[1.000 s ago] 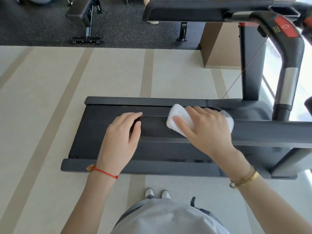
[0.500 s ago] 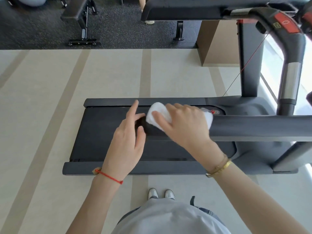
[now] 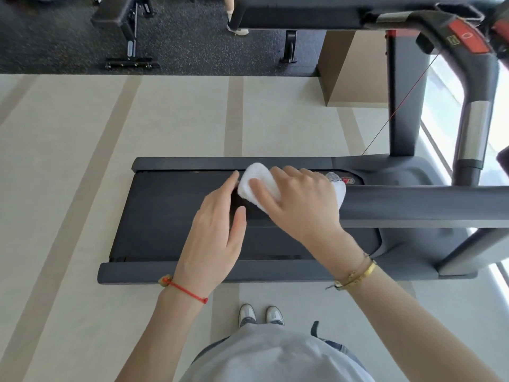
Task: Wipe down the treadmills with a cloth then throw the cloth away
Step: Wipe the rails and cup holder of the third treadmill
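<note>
A dark grey treadmill (image 3: 170,216) lies crosswise in front of me, its console to the right. Its near handrail (image 3: 427,206) runs from the right edge towards the middle. My right hand (image 3: 300,208) presses a folded white cloth (image 3: 257,183) around the free left end of that handrail, fingers wrapped over it. Part of the cloth shows again behind my knuckles. My left hand (image 3: 217,232) hovers just left of the cloth with fingers apart, index tip beside the cloth's edge; I cannot tell whether it touches.
The far handrail and the console arm with a red pad (image 3: 465,40) cross the top right. A weight bench (image 3: 124,26) and someone's foot (image 3: 238,30) are on the dark mat beyond. A brown pillar (image 3: 355,73) stands behind. My shoes (image 3: 260,315) are on pale floor.
My right hand slid the cloth leftward along the handrail to its end. My left hand lifted from a flat hover and rose with fingers spread towards the cloth.
</note>
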